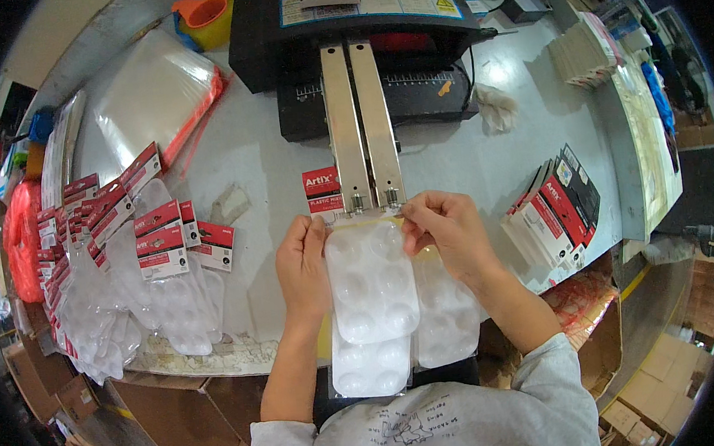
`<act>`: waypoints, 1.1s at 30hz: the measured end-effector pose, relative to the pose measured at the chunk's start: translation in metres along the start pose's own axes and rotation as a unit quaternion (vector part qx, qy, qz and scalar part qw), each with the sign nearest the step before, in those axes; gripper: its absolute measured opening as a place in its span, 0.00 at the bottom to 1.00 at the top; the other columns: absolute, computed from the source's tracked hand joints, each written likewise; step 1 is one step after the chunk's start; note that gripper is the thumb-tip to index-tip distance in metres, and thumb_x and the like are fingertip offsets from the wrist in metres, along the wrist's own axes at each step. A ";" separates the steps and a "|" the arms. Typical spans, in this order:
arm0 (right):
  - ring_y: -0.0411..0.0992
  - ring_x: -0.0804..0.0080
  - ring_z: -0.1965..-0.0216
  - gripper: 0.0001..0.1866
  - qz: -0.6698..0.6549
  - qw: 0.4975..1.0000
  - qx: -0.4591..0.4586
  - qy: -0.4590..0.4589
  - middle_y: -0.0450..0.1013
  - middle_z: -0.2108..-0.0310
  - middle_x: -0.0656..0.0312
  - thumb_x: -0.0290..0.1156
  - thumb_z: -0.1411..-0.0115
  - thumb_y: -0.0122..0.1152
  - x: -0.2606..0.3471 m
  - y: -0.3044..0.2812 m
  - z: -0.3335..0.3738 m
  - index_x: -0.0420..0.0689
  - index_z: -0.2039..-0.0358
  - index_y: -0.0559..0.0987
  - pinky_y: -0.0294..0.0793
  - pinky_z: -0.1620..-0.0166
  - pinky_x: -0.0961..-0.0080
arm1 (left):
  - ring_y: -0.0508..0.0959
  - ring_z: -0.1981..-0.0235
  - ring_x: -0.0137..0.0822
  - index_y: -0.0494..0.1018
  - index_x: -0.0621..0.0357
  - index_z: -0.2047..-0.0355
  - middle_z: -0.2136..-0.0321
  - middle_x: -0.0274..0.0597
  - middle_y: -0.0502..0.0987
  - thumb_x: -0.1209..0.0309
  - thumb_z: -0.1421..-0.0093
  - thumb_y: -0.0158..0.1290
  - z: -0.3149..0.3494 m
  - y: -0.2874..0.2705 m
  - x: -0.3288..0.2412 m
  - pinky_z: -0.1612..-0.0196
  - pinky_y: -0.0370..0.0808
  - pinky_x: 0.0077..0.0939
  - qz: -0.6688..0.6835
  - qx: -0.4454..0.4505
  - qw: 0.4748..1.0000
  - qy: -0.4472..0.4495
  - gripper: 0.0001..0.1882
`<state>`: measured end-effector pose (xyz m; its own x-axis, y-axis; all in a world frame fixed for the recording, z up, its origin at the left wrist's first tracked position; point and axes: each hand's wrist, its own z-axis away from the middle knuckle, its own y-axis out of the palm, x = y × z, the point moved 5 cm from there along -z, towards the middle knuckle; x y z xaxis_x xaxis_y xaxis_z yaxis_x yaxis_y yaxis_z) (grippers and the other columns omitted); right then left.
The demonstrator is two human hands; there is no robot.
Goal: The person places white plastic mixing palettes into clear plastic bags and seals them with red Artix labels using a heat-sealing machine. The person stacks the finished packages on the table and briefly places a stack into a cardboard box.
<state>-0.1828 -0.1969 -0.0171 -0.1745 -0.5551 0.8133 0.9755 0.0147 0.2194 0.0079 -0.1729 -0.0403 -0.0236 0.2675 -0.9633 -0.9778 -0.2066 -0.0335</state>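
Work on the white palette (373, 283) is judged to be mid-cycle. The piece lies at the centre, just short of the tips of two metal arms (347, 125) that reach toward the person from a black machine (269, 52) at 12 o'clock. The hands are apart, one on each side of its upper edge: the left hand (302, 255) pinches at the left corner with thumb and fingers, the right hand (445, 227) at the right corner. Whether they grip the palette or a clear wrapping around it cannot be told. A red-and-white card (322, 184) shows just beyond the left fingertips, partly hidden by the arms; its fastening to this piece cannot be confirmed. Completed output appears to be the heap of carded palettes (178, 303) at 9 o'clock on the worktop (264, 171), its pieces overlapping and uncounted. Pending stock appears to comprise a lower palette (370, 369) at 6 o'clock, partly under the held one, further palettes (444, 316) at 5 o'clock, and a stack of cards (556, 211) at 3 o'clock. On this evidence, a good share is done, while the held piece and those near the person's lap are outstanding; the full batch size is not shown.
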 end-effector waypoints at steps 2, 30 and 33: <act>0.71 0.77 0.81 0.09 0.012 1.000 -0.006 -0.016 0.71 0.79 0.62 0.29 0.41 0.55 0.001 0.000 0.002 0.37 0.74 0.75 0.72 0.76 0.82 | 0.58 0.79 0.21 0.61 0.61 0.81 0.83 0.28 0.60 0.69 0.36 0.45 0.001 0.002 -0.003 0.74 0.59 0.17 0.030 0.005 1.000 0.003 0.16; 0.76 0.71 0.73 0.15 0.334 0.916 -0.122 -0.185 0.76 0.71 0.55 0.32 0.47 0.61 0.058 -0.025 0.043 0.33 0.63 0.76 0.76 0.68 0.76 | 0.69 0.75 0.33 0.69 0.63 0.76 0.81 0.37 0.68 0.66 0.38 0.47 -0.004 -0.038 -0.013 0.67 0.65 0.30 -0.139 -0.064 0.988 0.023 0.14; 0.70 0.58 0.52 0.33 0.524 0.731 -0.294 -0.325 0.72 0.55 0.48 0.38 0.59 0.72 0.108 -0.084 0.088 0.34 0.54 0.73 0.68 0.49 0.68 | 0.72 0.67 0.45 0.71 0.64 0.66 0.74 0.46 0.70 0.65 0.40 0.49 0.016 -0.101 -0.054 0.60 0.67 0.36 -0.340 -0.177 0.922 0.049 0.12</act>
<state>-0.2956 -0.1851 0.0996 0.8682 0.0194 0.4959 0.4758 -0.3164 -0.8207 0.1048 -0.1515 0.0188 0.6055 0.3658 -0.7068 -0.6305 -0.3215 -0.7065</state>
